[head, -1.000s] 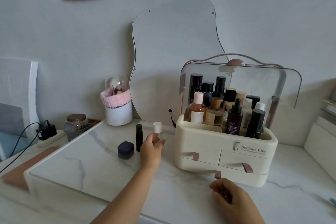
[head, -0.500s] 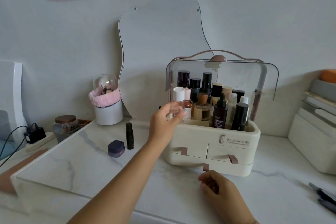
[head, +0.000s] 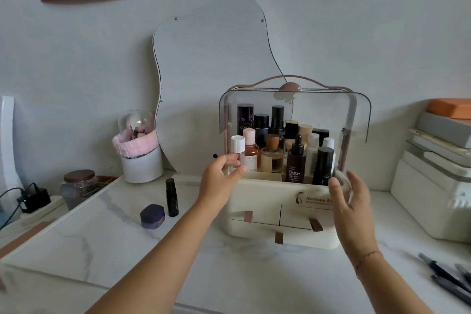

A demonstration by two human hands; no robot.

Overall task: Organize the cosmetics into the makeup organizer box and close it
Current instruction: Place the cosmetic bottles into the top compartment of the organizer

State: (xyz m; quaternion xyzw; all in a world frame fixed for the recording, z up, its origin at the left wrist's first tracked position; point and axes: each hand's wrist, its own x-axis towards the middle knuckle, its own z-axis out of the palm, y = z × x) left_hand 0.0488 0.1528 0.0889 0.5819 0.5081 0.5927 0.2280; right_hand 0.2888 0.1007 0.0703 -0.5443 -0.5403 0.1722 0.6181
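A cream makeup organizer box [head: 260, 192] stands on the marble tabletop, its clear lid [head: 356, 115] raised, with several bottles upright inside. My left hand [head: 220, 177] pinches a small clear bottle with a white ribbed cap [head: 237, 145] at the box's left front corner, just over the rim. My right hand [head: 349, 201] hovers with fingers spread in front of the box's right front corner, holding nothing. A slim black tube [head: 171, 197] and a dark purple jar [head: 153, 216] stand on the table left of the box.
A wavy mirror [head: 216, 79] leans on the wall behind. A white cup with a pink band [head: 140, 158] and a glass jar [head: 79, 186] stand at the left. Stacked white boxes [head: 433, 186] fill the right, and dark pens [head: 448, 275] lie near the right front.
My left hand has carried the white-capped bottle from the table up to the box's left corner. My right hand rose from the tabletop to the box's right front.
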